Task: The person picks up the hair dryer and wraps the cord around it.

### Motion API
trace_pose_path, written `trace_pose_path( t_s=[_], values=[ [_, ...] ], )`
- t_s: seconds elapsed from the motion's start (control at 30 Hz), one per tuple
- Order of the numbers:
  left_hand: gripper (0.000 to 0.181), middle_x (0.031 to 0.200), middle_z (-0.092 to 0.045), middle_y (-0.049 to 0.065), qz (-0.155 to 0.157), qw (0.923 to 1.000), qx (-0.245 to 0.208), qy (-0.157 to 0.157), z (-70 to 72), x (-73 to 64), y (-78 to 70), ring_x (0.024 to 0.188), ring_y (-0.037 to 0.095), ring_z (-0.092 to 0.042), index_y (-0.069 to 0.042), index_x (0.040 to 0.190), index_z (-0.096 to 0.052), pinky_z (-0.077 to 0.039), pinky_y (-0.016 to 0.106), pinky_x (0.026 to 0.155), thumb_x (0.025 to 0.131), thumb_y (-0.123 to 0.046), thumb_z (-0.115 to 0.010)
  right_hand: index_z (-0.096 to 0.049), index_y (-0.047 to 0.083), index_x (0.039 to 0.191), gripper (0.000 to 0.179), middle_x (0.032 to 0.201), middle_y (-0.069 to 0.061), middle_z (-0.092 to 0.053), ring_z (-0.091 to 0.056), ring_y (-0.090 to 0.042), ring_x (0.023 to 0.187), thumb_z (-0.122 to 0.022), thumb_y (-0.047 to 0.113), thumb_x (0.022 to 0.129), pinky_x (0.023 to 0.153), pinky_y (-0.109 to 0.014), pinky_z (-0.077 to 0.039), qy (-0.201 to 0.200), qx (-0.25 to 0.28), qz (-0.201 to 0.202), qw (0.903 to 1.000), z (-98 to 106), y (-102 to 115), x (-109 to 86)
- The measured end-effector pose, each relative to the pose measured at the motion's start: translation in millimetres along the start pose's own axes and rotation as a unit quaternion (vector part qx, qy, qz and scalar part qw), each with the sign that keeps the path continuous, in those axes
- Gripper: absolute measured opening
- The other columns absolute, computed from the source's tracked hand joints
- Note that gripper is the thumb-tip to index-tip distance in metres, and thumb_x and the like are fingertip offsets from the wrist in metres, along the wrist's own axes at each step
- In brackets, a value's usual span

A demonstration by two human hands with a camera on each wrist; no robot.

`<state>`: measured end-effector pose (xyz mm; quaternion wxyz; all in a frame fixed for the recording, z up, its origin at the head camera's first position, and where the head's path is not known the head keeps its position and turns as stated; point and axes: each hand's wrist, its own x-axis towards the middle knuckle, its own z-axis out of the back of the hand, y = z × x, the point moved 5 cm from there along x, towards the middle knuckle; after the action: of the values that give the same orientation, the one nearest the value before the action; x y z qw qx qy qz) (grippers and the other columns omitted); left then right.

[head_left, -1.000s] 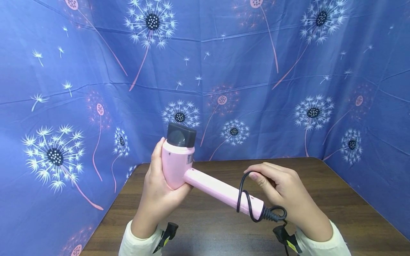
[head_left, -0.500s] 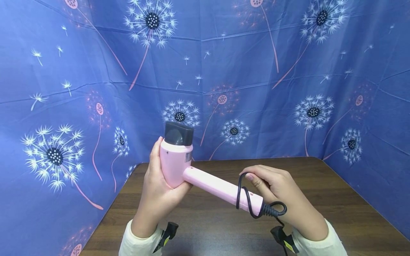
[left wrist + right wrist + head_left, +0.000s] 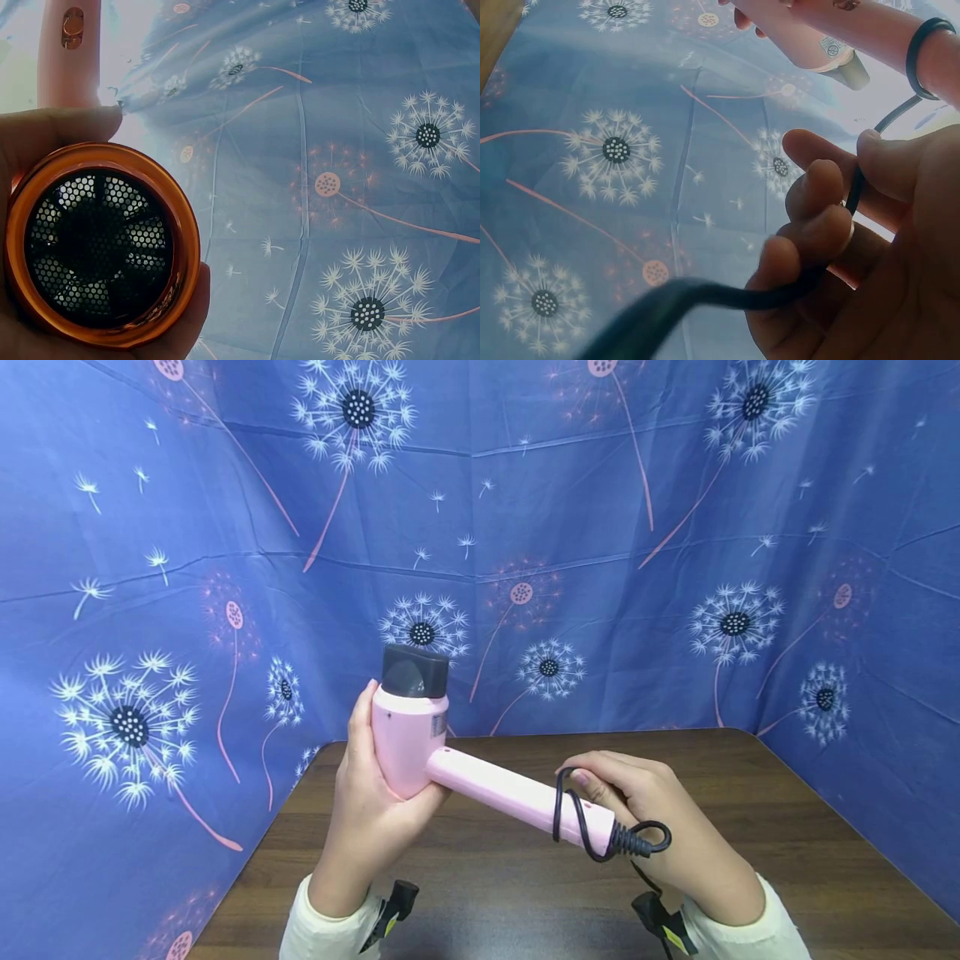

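A pink hair dryer [image 3: 408, 739] with a black nozzle [image 3: 415, 672] is held up over the table. My left hand [image 3: 375, 810] grips its barrel from the left, fingers behind it and thumb near the handle. In the left wrist view the round mesh intake [image 3: 101, 240] shows inside a shiny copper ring. The handle [image 3: 517, 789] slants down to the right, its lower end looped by a black cord [image 3: 558, 806]. My right hand [image 3: 652, 814] pinches this cord between thumb and index finger. In the right wrist view the cord also runs through its curled other fingers.
A dark wooden table [image 3: 480, 893] lies below both hands. Blue cloth [image 3: 600, 635] printed with dandelions hangs behind it and along both sides. Each wrist wears a black strap-on camera, one of them at the left cuff [image 3: 393, 910].
The hair dryer and my left hand have shifted slightly left and up. My right hand has drawn a little to the left, closer to the handle, still pinching the cord.
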<state>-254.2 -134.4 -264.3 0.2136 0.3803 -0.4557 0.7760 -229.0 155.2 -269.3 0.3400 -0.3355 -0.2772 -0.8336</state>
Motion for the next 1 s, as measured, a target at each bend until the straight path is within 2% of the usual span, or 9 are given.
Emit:
trace_pose_path(
  t_s=[0.2,0.47,0.63,0.8,1.0],
  values=[
    [0.125,0.127,-0.062,-0.001,0.002,0.9999,-0.002,-0.011,0.8,0.4,-0.3,0.097,0.013,-0.061,-0.035,0.164,-0.02,-0.053,0.034,0.082,0.065,-0.017,-0.094,-0.072,0.026,0.11,0.026,0.099,0.019,-0.069,-0.062,0.001,0.083,-0.062,0.004,0.1,0.075,-0.015,-0.049,0.001,0.008,0.02,0.9998,-3.1,1.2,-0.6],
    [0.127,0.127,-0.062,-0.002,0.013,0.9997,-0.012,-0.017,1.6,0.4,0.0,0.098,0.014,-0.062,-0.036,0.164,-0.019,-0.054,0.034,0.083,0.064,-0.015,-0.096,-0.07,0.032,0.108,0.028,0.095,0.023,-0.066,-0.06,0.001,0.08,-0.063,0.006,0.1,0.071,-0.016,-0.05,0.016,0.014,-0.001,0.9998,-7.4,2.2,-1.0],
    [0.127,0.127,-0.063,-0.002,0.016,0.9994,-0.015,-0.026,2.2,0.5,0.1,0.097,0.014,-0.062,-0.036,0.164,-0.019,-0.054,0.033,0.082,0.065,-0.014,-0.095,-0.069,0.035,0.112,0.026,0.099,0.023,-0.068,-0.061,0.0,0.083,-0.065,0.012,0.1,0.073,-0.02,-0.052,0.031,0.042,-0.008,0.9986,-10.7,2.5,-2.4],
    [0.126,0.126,-0.063,-0.002,0.016,0.9992,-0.011,-0.036,3.2,0.4,-1.0,0.097,0.014,-0.062,-0.037,0.163,-0.021,-0.053,0.034,0.082,0.065,-0.014,-0.095,-0.07,0.034,0.116,0.028,0.105,0.02,-0.07,-0.064,-0.001,0.087,-0.064,0.012,0.1,0.076,-0.024,-0.055,0.037,0.066,-0.011,0.9971,-14.4,-0.5,-4.8],
    [0.126,0.128,-0.062,-0.001,0.02,0.9989,-0.003,-0.042,3.2,-0.3,-1.0,0.097,0.014,-0.061,-0.037,0.163,-0.021,-0.053,0.034,0.081,0.065,-0.015,-0.095,-0.072,0.034,0.118,0.03,0.11,0.019,-0.071,-0.067,-0.001,0.095,-0.06,0.011,0.102,0.081,-0.029,-0.058,0.034,0.042,-0.013,0.9985,-17.4,0.1,-5.7]
  ],
)
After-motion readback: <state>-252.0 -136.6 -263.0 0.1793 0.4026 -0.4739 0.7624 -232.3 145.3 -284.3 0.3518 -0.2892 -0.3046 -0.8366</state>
